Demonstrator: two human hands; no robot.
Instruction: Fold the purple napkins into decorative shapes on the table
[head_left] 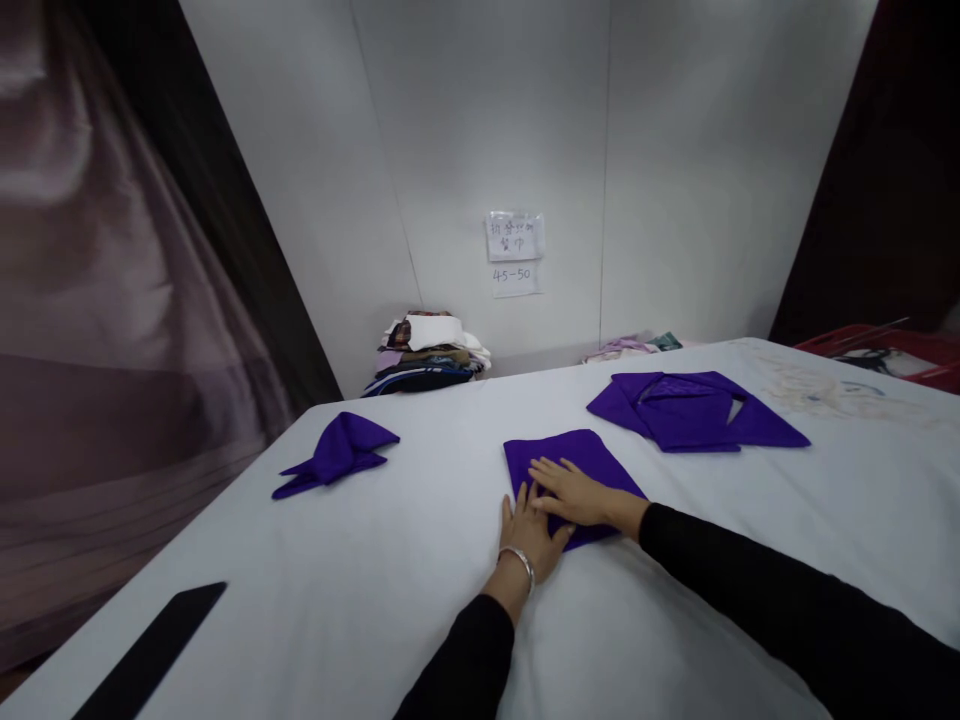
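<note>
A purple cloth napkin (pixel 559 449), folded into a flat four-sided shape, lies on the white-covered table (pixel 337 600). My right hand (pixel 574 493) rests flat across its middle, fingers stretched out towards the left. At the near left edge of the cloth, my left hand (pixel 531 530) lies with its fingers spread; a silver bangle is round that wrist. The two hands meet at the fingertips, and they cover part of the cloth's lower left side.
A folded purple napkin (pixel 341 450) stands up at the left. More folded purple cloth (pixel 690 410) lies behind at the right. A black strip (pixel 154 650) is near the left edge. Stacked fabrics (pixel 427 350) sit beyond the table, and a red basket (pixel 885 355) is far right.
</note>
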